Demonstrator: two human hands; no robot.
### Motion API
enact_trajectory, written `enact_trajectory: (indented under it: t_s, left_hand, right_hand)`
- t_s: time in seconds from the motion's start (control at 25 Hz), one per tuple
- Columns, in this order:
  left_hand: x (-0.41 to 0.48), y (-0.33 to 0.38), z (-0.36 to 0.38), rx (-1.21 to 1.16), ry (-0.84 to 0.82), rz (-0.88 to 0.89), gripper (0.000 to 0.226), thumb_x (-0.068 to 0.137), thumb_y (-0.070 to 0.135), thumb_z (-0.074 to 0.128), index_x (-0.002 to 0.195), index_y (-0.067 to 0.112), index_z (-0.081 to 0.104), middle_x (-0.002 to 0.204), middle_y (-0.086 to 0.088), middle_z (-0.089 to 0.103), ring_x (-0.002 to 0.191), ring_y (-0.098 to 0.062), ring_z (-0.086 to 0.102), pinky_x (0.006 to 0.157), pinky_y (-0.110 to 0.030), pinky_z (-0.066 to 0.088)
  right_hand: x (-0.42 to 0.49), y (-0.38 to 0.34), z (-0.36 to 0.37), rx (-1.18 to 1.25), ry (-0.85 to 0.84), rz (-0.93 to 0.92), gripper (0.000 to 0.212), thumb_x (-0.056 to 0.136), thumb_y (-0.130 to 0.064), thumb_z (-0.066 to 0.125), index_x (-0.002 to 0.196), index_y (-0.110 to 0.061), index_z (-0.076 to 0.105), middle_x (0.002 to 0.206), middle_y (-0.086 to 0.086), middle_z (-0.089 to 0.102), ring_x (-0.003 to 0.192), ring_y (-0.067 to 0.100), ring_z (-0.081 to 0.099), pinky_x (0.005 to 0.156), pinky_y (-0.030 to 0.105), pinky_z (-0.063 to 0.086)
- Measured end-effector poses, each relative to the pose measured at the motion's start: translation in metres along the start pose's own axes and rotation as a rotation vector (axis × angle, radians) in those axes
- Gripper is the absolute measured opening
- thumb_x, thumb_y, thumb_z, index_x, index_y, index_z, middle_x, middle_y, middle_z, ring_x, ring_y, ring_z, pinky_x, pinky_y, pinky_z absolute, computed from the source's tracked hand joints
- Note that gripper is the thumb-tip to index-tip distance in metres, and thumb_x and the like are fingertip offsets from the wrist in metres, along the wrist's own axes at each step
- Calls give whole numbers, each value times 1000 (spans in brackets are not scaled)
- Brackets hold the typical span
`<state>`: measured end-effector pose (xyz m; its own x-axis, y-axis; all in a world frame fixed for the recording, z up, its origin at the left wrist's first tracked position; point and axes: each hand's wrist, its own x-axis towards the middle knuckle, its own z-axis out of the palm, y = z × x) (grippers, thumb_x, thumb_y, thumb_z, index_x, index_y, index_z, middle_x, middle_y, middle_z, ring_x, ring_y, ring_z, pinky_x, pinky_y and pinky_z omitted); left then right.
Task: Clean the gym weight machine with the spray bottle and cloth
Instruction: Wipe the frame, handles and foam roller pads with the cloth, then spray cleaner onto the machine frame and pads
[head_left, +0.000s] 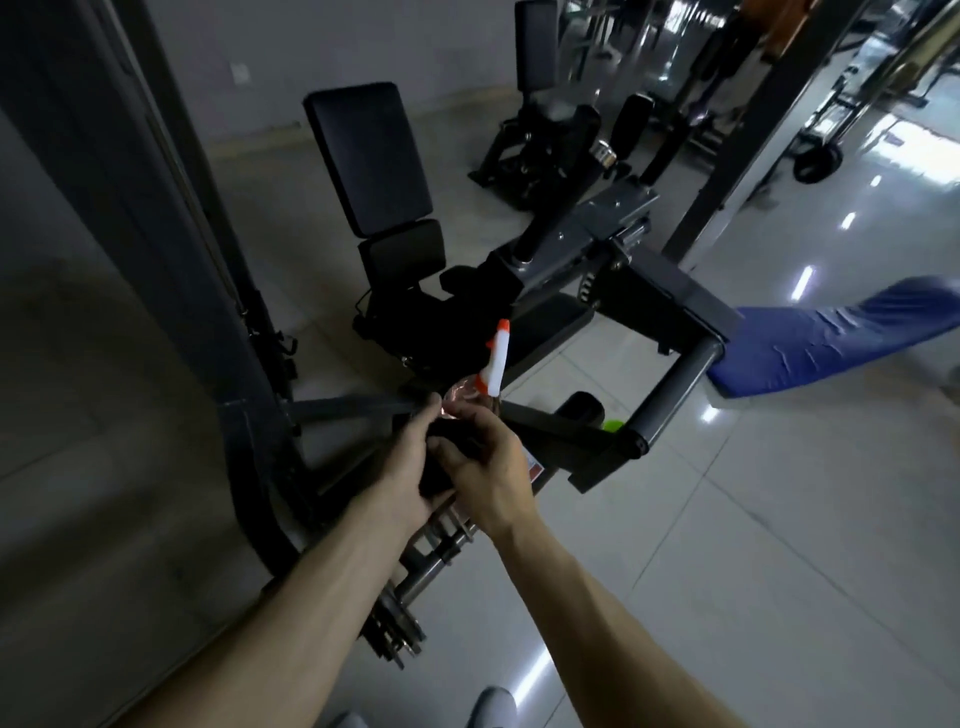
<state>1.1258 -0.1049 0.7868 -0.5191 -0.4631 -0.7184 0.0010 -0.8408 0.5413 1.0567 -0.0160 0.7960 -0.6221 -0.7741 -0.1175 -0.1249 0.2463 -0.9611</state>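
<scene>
Head view: I record left hand (408, 457) and right hand (491, 470) both gripping black cloth (448, 451); spray bottle (491, 366) stands upright just beyond their fingertips.

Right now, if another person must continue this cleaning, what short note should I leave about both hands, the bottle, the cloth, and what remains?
Left hand: fingertips seem to pinch the spray bottle low on its clear body, with the orange nozzle up.
Right hand: fingers curl over the dark cloth, which is bunched between both hands.
Both things are held just above the frame of the weight machine.
Done: cannot tell, as no wet or wiped patch shows in this dim light.
Left: spray, then wipe the pads and bars.
</scene>
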Motion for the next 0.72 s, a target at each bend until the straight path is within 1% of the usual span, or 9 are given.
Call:
enact_trajectory:
  t_s: [0.08, 0.16, 0.24, 0.28, 0.36, 0.44, 0.52, 0.6, 0.72]
  left_hand:
    - [4, 0, 22, 32, 96, 6, 46, 95, 51, 60, 107, 9, 74, 89, -15, 77, 91, -32, 71, 76, -39, 54]
    - [15, 7, 41, -57, 233, 36, 38, 97, 43, 60, 93, 6, 68, 75, -13, 70, 72, -27, 65, 68, -34, 52]
    - [33, 15, 54, -147, 384, 121, 32, 88, 42, 70, 96, 11, 69, 84, -10, 72, 66, -25, 66, 59, -28, 51]
    - [45, 17, 60, -171, 439, 153, 32, 84, 42, 73, 96, 13, 71, 89, -9, 74, 64, -23, 67, 51, -25, 50]
    - [58, 18, 72, -216, 476, 205, 25, 89, 37, 68, 85, 12, 68, 73, -7, 70, 46, -19, 62, 37, -18, 42]
    - [68, 14, 77, -247, 438, 211, 27, 97, 27, 52, 85, 6, 64, 59, -8, 60, 33, -18, 50, 34, -14, 35]
    - [69, 13, 81, -283, 384, 219, 29, 99, 22, 46, 102, 3, 66, 66, -10, 61, 36, -18, 51, 36, -15, 36]
    - [62, 4, 82, -312, 375, 221, 33, 102, 25, 44, 93, 2, 66, 66, -9, 62, 37, -15, 52, 35, -15, 36]
    - [47, -12, 80, -376, 399, 239, 33, 102, 31, 47, 90, 6, 65, 72, -9, 65, 43, -16, 56, 37, -19, 41]
  right_hand:
    - [5, -4, -22, 80, 23, 28, 18, 92, -22, 72, 109, -27, 73, 104, -5, 74, 97, 12, 72, 85, 34, 61]
    - [15, 3, -49, 8, 107, 12, 11, 85, -35, 71, 95, -30, 71, 99, -2, 72, 91, 19, 71, 79, 43, 61]
    - [36, 18, -76, -85, 149, 24, 30, 73, -40, 71, 101, -40, 61, 108, -4, 70, 100, 18, 69, 84, 47, 60]
    - [50, 25, -87, -125, 95, 45, 47, 71, -38, 74, 114, -45, 54, 122, -3, 67, 112, 18, 66, 91, 46, 59]
    - [80, 33, -98, -232, -120, 40, 89, 77, -24, 80, 149, -45, 31, 156, 1, 44, 143, 21, 46, 114, 47, 46]
    - [106, 36, -99, -225, -383, -70, 106, 82, -9, 81, 161, -37, 16, 169, -1, 21, 156, 17, 21, 126, 41, 26]
    - [120, 40, -94, -65, -557, -86, 101, 84, 3, 76, 158, -39, 23, 158, 4, 41, 145, 19, 43, 119, 45, 40]
    - [124, 47, -89, -32, -555, -103, 98, 78, 0, 78, 150, -45, 31, 139, 5, 57, 124, 23, 61, 100, 52, 55]
    - [119, 62, -86, -144, -533, -241, 103, 68, -24, 80, 153, -53, 30, 144, -6, 50, 129, 24, 56, 95, 55, 56]
